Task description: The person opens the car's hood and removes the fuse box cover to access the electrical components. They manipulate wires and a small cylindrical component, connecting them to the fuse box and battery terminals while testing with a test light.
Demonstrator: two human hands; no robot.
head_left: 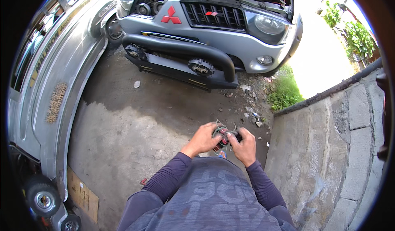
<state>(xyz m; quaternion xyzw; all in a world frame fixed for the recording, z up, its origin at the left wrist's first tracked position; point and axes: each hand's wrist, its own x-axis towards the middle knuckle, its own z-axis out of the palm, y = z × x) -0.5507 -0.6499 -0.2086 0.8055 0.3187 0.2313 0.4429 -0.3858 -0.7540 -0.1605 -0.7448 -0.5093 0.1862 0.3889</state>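
Observation:
In front of my body I hold a small tangled bundle of wires, with pink-red, dark and pale grey-green strands; a thin loop sticks up above it. My left hand is closed on its left side, fingers curled round it. My right hand grips the other side, thumb pressed in toward the middle. A dark piece shows by the right fingers, too covered to name. Beyond my hands stands a silver vehicle with its hood raised and a black bull bar across its front.
A silver van lines the left side, and a concrete block wall rises close on the right. Wheels and a flat brown board lie at lower left. Rubble and litter run along the wall's far end, near grass.

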